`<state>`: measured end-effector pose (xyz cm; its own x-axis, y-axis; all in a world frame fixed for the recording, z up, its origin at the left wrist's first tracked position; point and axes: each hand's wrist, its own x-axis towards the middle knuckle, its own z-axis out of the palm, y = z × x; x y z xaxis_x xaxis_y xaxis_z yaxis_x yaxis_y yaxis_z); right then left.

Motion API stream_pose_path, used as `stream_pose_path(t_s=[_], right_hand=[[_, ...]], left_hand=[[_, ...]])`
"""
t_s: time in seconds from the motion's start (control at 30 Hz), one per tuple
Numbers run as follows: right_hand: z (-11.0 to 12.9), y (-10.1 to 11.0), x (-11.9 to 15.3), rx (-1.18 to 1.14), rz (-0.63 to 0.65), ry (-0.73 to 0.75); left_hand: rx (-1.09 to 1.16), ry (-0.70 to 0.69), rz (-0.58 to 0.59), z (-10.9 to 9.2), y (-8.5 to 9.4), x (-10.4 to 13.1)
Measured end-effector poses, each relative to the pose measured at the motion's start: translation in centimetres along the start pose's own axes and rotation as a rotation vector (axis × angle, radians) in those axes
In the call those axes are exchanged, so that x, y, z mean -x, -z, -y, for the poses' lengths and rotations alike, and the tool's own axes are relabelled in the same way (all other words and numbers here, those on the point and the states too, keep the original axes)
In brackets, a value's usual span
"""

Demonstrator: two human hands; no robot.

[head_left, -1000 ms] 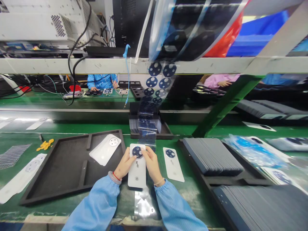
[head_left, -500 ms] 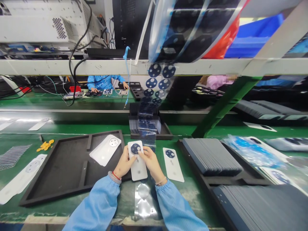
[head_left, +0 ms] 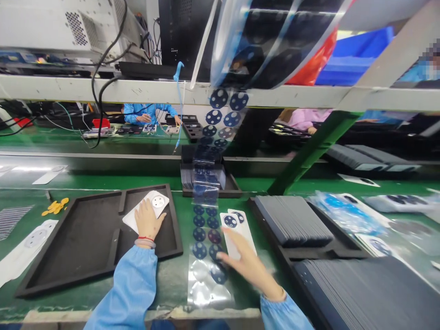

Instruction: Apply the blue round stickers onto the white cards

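Observation:
My left hand [head_left: 147,220] lies over a white phone-shaped panel [head_left: 158,200] in the black tray [head_left: 82,238], thumb apart and fingertips on the panel. My right hand [head_left: 249,261] is beside two overlapping white panels, thumb and fingers apart, partly covering the front one. The front panel [head_left: 229,222] has a dark round camera piece [head_left: 230,221] at its top; the rear panel [head_left: 245,229] carries a similar one. Between my hands a clear strip [head_left: 206,270] with dark blue round pieces [head_left: 199,234] runs down over the green table, its lower left part bare.
Black trays with stacked grey panels [head_left: 292,220] stand at right, beside clear plastic wrap [head_left: 340,215]. Yellow pieces [head_left: 55,207] and another white panel [head_left: 27,247] lie at left. A large roll [head_left: 271,46] hangs overhead. Across the bench, a person in blue sleeves [head_left: 144,112] works.
The panel held by both hands now lies at right, overlapping the other panel. My left hand moved left onto the tray's panel; my right hand moved right, away from it, fingers apart.

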<state>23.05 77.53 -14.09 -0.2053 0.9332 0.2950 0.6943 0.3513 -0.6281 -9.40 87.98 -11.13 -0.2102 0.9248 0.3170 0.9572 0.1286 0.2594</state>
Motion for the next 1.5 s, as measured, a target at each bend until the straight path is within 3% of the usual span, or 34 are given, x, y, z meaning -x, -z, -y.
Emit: stream_pose_path(t_s=[0.07, 0.13, 0.27, 0.5, 0.57, 0.73, 0.8, 0.93, 1.17, 1.33, 1.4, 1.5], right_hand=[[1.0, -0.4, 1.8, -0.041, 0.210, 0.072], [1.7, -0.7, 3.0, -0.040, 0.281, 0.078], [2.1, -1.2, 3.7, -0.016, 0.210, 0.094], [2.8, -2.1, 3.8, 0.212, -0.018, 0.229], [3.2, -2.2, 3.7, 0.291, -0.060, 0.256], [4.5, -2.3, 3.7, 0.425, -0.144, 0.360], [5.0, -2.4, 4.0, 0.492, -0.183, 0.369], [5.9, -2.5, 4.3, 0.405, -0.110, 0.237], [7.4, 1.1, 2.7, -0.054, 0.338, -0.204], [8.0, 4.0, 0.5, -0.463, 0.594, -0.284], [8.4, 4.1, -0.8, -0.633, 0.501, -0.330], [9.3, 2.8, -3.7, -0.846, 0.113, -0.444]], left_hand=[[-0.037, -0.028, 0.047, 0.1, -0.1, 0.0], [-0.040, -0.036, 0.050, 0.1, 0.2, -0.2], [0.078, -0.020, -0.005, -0.1, 1.1, -0.6], [0.595, -0.064, -0.316, -2.2, 2.0, 0.3], [0.826, -0.049, -0.228, -3.1, 1.9, 1.0], [1.307, 0.109, 0.312, -5.1, 1.3, 2.7], [1.386, 0.151, 0.425, -5.6, 1.3, 3.1], [1.478, 0.204, 0.470, -6.3, 1.9, 3.6], [1.484, 0.342, 0.569, -6.6, 2.2, 3.7], [1.473, 0.347, 0.597, -7.0, 2.2, 4.0], [1.464, 0.326, 0.618, -7.2, 2.2, 4.3], [1.452, 0.231, 0.619, -7.5, 2.2, 5.0]])
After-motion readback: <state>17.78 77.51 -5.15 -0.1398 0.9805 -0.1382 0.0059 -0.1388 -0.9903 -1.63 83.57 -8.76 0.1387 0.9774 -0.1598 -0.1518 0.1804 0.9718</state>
